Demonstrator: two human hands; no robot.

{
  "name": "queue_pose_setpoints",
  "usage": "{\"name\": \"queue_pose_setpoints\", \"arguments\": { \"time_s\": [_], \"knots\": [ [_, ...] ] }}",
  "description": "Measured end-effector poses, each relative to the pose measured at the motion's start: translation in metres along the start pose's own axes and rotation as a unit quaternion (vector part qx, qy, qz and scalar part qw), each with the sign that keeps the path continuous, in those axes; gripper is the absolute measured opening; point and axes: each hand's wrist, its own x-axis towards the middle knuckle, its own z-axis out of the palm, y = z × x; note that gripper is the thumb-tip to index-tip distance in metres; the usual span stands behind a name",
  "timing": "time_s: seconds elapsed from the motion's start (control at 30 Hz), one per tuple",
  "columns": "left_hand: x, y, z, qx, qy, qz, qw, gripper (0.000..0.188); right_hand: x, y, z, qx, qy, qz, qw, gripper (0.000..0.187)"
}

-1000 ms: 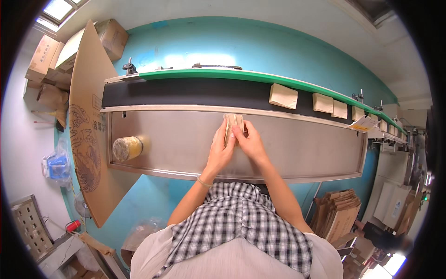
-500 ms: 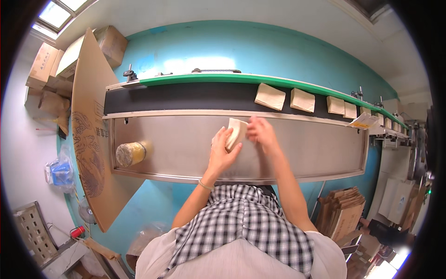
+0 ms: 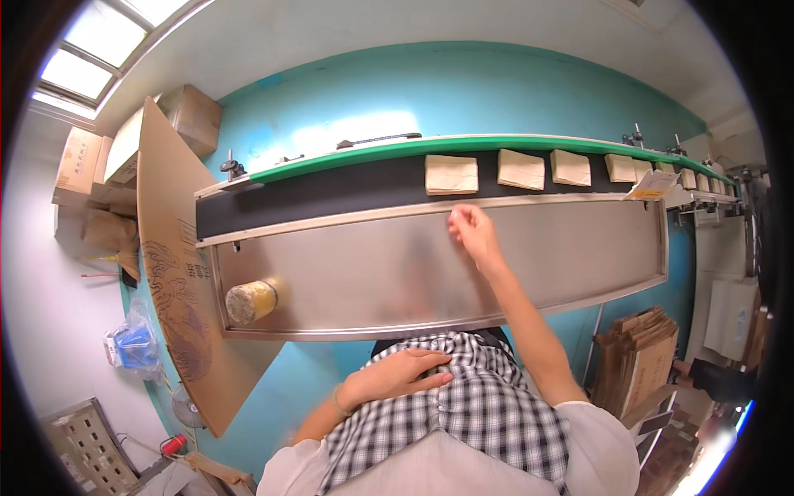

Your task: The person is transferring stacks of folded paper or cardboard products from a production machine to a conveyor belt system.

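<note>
My right hand [image 3: 471,232] reaches out over the far side of the steel table [image 3: 347,273], fingers loosely curled, holding nothing, just short of the black conveyor belt [image 3: 331,188]. The nearest tan packet [image 3: 452,174] lies on the belt right behind it, with several more packets [image 3: 521,169] in a row to its right. My left hand [image 3: 397,374] rests flat against my checked shirt at my stomach, below the table's near edge, empty.
A tape-wrapped jar [image 3: 250,300] lies on the table's left end. A large brown cardboard sheet [image 3: 169,256] leans at the left. Cardboard boxes [image 3: 99,157] are stacked far left, flattened cartons [image 3: 637,355] at the right. A blue bag [image 3: 132,345] sits on the floor.
Both hands held a tan packet on the table; now it is gone from them. My left hand has pulled back to my shirt. The belt's packets have moved left.
</note>
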Motion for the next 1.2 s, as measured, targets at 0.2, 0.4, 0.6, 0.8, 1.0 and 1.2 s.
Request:
{"name": "queue_pose_setpoints", "arguments": {
  "time_s": [0.2,0.4,0.6,0.8,1.0,1.2],
  "knots": [
    [0.008,0.012,-0.030,-0.009,-0.109,-0.049,0.993,0.056,-0.075,0.037,0.036,-0.188,-0.166,-0.112,0.961,0.015],
    [0.039,0.010,-0.032,0.050,-0.234,-0.048,0.970,0.071,-0.096,0.034,0.050,-0.334,-0.179,-0.263,0.888,0.012],
    [0.050,0.002,-0.030,0.072,-0.319,-0.084,0.941,0.073,-0.102,0.029,0.051,-0.320,-0.152,-0.255,0.900,0.010],
    [0.033,-0.012,-0.022,0.043,-0.342,-0.088,0.935,0.075,-0.118,0.038,0.058,-0.338,-0.087,-0.303,0.886,0.006],
    [0.010,-0.047,0.002,0.012,-0.341,-0.080,0.937,0.065,-0.136,0.053,0.067,-0.347,-0.039,-0.373,0.860,0.006],
    [-0.014,-0.071,0.019,-0.047,-0.344,-0.067,0.935,0.059,-0.140,0.050,0.076,-0.362,-0.022,-0.385,0.849,0.006]
  ]
}}
